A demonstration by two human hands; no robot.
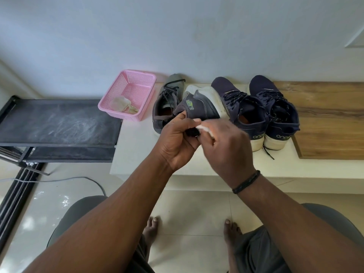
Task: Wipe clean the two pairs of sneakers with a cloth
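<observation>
Over the front edge of the worktop [137, 154], the grey sneaker [199, 107] is up off the surface and tipped on its side, white sole turned away toward the wall. The left hand [177, 140] curls round its heel collar, thumb hooked on the padded rim, and that looks the sensible place to take it: the collar is soft but backed by a stiffer heel cup, so it should not fold. The right hand [226, 142] pinches a small white cloth [204, 129] in bent fingers and presses it at the heel; the cloth is limp and mostly hidden, so how it is folded I cannot tell. A shoe like this should be light, easy for one hand, the smooth-looking upper giving a little under pressure, the rubbery sole firm and visibly scuffed with grime. Its partner, the second grey sneaker [167, 103], stands on the worktop just beside it toward the left end, laces loose. Near the middle the two navy sneakers [262, 115] stand side by side, knit-looking uppers, speckled laces, thick cream soles toward the front edge. At the worktop's back left corner sits a pink perforated plastic basket [145, 83], rigid, with a crumpled pale rag [122, 103] inside.
</observation>
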